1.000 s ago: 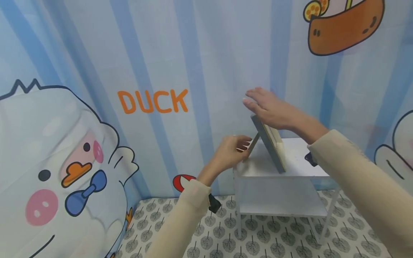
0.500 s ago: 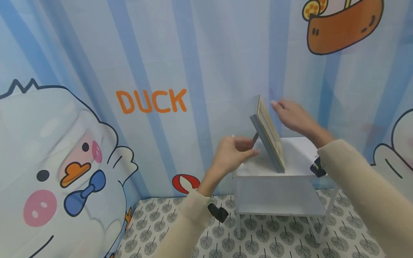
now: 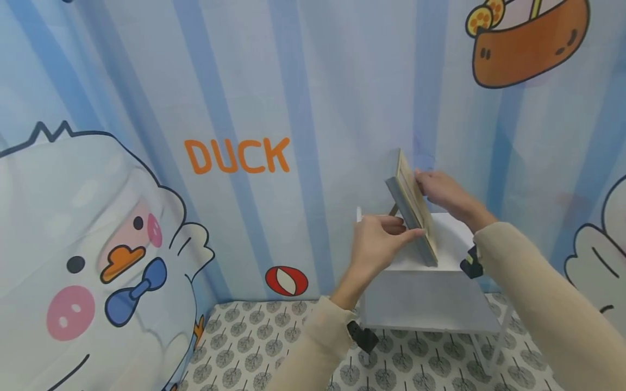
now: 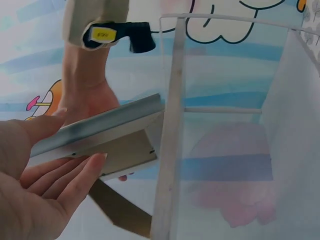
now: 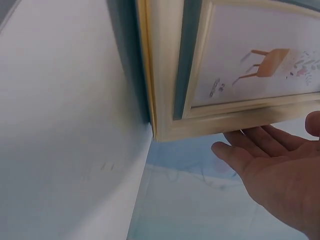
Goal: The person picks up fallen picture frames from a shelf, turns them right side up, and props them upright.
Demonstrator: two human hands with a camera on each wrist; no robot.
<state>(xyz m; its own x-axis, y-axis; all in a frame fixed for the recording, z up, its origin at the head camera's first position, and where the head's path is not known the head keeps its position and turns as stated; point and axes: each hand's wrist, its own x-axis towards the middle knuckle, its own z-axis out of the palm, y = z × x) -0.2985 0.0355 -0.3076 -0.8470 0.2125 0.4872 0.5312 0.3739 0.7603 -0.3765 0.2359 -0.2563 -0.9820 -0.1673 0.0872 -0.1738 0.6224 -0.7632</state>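
Observation:
A picture frame (image 3: 409, 196) with pale wooden borders and a grey-blue side leans back on a white table (image 3: 452, 244). Its back strut (image 4: 117, 207) is folded out behind it. The right wrist view shows a print (image 5: 272, 55) of a chair-like shape with leaves. My left hand (image 3: 373, 244) holds the near side, thumb toward the front and fingers behind the back panel. At the opposite side, my right hand (image 3: 447, 194) grips the border, its fingers reaching behind. The right fingertips are partly hidden by the frame.
Below the tabletop the table has a white lower shelf (image 3: 425, 304). A striped cartoon curtain (image 3: 337, 108) hangs close behind. The floor (image 3: 254, 336) carries a tree-pattern covering.
My right hand has come down from above the frame to its far side. My left hand has moved right, from the strut to the near side. The frame stays leaning on the table.

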